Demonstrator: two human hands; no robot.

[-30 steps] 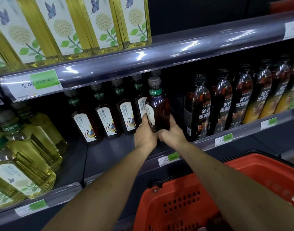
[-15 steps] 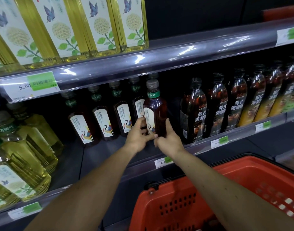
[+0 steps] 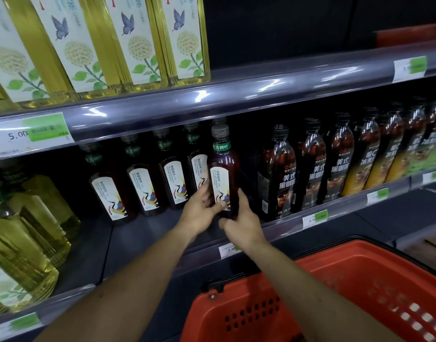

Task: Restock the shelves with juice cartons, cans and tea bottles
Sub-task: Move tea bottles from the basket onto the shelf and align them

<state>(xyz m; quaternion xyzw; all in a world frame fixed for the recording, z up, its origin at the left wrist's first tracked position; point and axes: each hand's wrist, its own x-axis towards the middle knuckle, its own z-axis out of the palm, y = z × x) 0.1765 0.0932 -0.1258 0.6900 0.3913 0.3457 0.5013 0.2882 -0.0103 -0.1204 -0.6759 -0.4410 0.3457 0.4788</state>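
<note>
steadying the tea bottle (image 3: 224,174) upright at the shelf's near edge (image 3: 335,206), right end of its row. left hand (image 3: 199,211) w/ thumb and fingers round its lower body, right hand (image 3: 241,224) loose, fingers touching the base. risk: letting go unevenly could tip it fwd off the edge or knock the neighbour bottle (image 3: 198,169).

Both my bare forearms reached up and forward from the bottom of the view, drawing close together at the wrists. My left hand (image 3: 199,213) was turned palm inward, thumb and fingers (image 3: 204,191) curled round the lower left side of the dark brown tea bottle with the white crane label (image 3: 223,178). My right hand (image 3: 241,223) sat just beside it, back towards me, its fingers lying up against the bottle's lower right side, thumb pointing left beneath the base
</note>
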